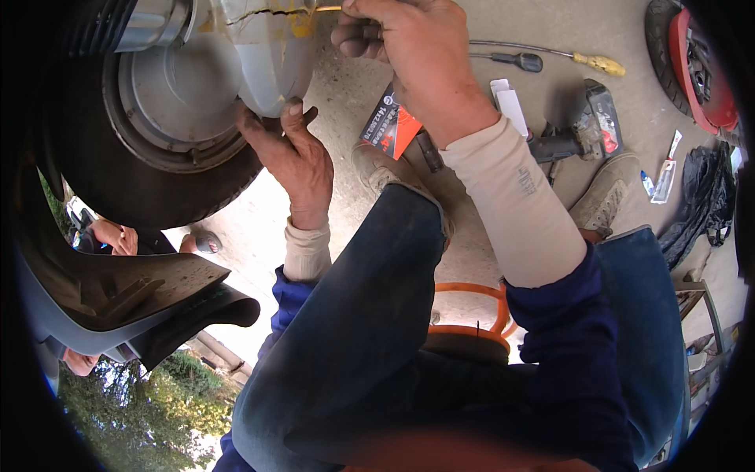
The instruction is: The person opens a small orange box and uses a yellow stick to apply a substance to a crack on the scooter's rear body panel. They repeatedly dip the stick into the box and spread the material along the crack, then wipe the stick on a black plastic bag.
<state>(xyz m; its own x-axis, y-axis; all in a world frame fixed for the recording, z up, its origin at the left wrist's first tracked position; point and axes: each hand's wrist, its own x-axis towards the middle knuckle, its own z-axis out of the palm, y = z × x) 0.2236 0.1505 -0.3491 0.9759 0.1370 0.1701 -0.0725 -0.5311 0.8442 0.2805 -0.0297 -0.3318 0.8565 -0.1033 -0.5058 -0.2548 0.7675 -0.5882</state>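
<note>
A tyre (pixel 118 173) with a grey hub (pixel 177 94) is seen upper left. A pale cover (pixel 267 59) at the hub is gripped from below by the left hand (pixel 295 161), fingers curled on its edge. A thin yellow-tipped tool (pixel 326 9) is pinched in the closed fingers of the right hand (pixel 409 51), above the cover. A drill (pixel 578 130) and screwdrivers (pixel 550 57) are laid on the floor (pixel 346 86).

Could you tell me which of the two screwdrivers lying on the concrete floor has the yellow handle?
The longer screwdriver, farther from the right hand; the shorter one beside it has a black handle.
</note>
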